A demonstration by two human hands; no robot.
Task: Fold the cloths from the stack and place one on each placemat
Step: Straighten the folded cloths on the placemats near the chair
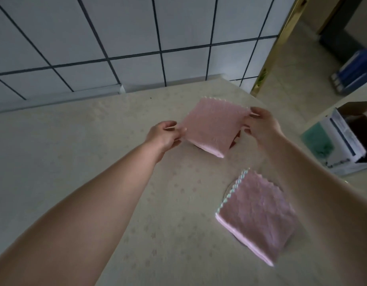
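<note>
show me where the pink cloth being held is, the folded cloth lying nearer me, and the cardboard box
held pink cloth (213, 126), head view, middle of its face
folded pink cloth (259, 213), head view, centre of its top
cardboard box (343, 141), head view, its white side

Dim, flat light. Table (96, 162) covered in a cream cloth with a faint flower pattern. Far edge butts against a white tiled wall (137, 34) with dark grout lines; a pale trim strip (54, 100) runs along the wall base. Right of the wall, a gold-coloured door frame (281, 44). Beige floor (298, 69) beyond. Open cardboard box (343, 141) off the table's right edge; blue stack (354, 71) further back, blurred.
</note>
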